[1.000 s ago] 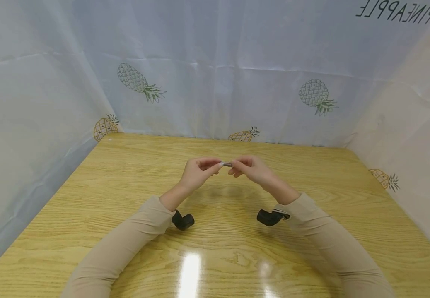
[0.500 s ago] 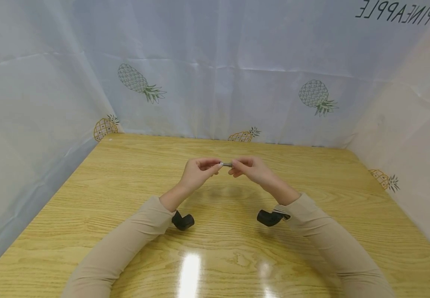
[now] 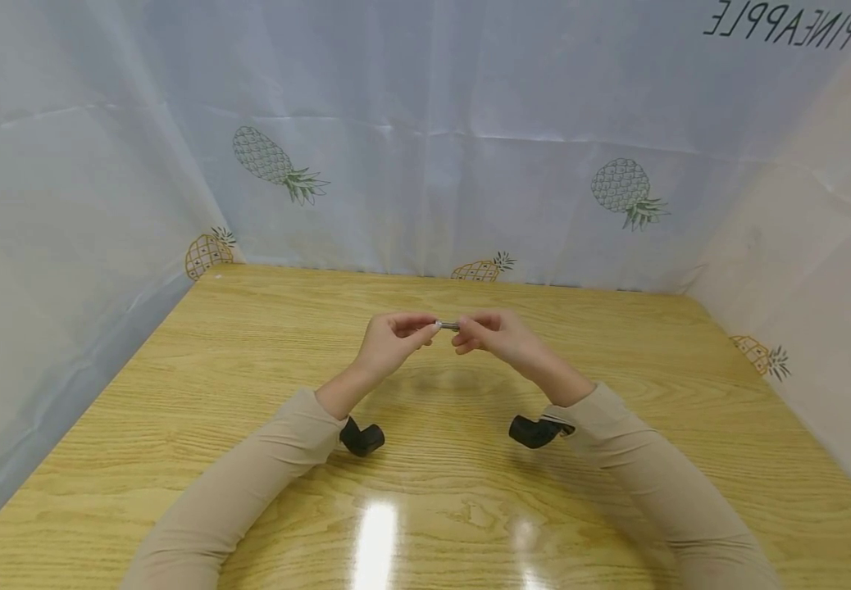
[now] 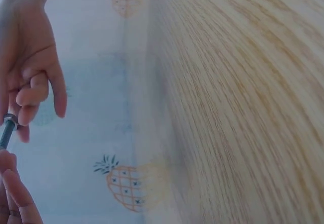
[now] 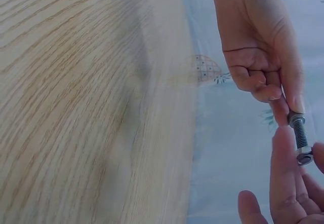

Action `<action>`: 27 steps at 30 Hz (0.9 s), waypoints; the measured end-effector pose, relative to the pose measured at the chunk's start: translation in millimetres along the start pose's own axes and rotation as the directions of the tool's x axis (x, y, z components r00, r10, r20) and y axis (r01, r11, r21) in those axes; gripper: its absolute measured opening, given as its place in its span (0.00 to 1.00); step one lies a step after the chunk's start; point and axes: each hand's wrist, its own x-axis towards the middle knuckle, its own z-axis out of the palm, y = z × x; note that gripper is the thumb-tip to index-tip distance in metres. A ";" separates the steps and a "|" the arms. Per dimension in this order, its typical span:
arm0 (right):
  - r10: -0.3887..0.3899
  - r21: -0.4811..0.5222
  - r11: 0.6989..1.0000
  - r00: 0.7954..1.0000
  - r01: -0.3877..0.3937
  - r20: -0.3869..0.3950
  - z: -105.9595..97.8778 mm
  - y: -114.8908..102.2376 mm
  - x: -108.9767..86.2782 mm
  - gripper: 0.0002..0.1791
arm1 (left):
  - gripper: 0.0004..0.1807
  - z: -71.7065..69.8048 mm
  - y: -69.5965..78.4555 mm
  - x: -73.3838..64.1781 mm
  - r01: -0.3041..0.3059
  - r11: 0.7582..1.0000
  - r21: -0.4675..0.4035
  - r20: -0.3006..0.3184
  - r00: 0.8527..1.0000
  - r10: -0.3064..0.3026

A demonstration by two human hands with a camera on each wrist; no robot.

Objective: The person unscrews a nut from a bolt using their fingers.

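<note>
Above the middle of the table, both hands hold a metal bolt point(image 3: 449, 325) lying sideways between them. My left hand point(image 3: 389, 340) pinches its head end between thumb and fingers. At the other end my right hand point(image 3: 502, 336) has its thumb and index finger on either side of a hex nut point(image 5: 305, 155), which sits on the thread near the bolt's tip. Bare thread point(image 5: 300, 133) shows between the two hands in the right wrist view. The left wrist view catches the nut point(image 4: 11, 118) beside the right fingers; the left fingertips partly hide the bolt head.
A wood-grain table point(image 3: 455, 500) lies under the hands. White cloth with printed pineapples point(image 3: 425, 164) hangs behind it and along both sides. Black wrist-camera mounts point(image 3: 363, 438) stick out below the sleeves.
My right fingers have shifted slightly around the nut, the lower ones moving a little to the right. The left hand and the bolt stay in about the same place.
</note>
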 end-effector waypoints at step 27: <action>-0.033 0.040 0.999 0.999 0.034 -0.019 -0.2 -0.6 -0.8 0.23 | 0.14 0.4 -0.8 1.4 0.020 1.000 -0.005 -0.006 1.000 -0.020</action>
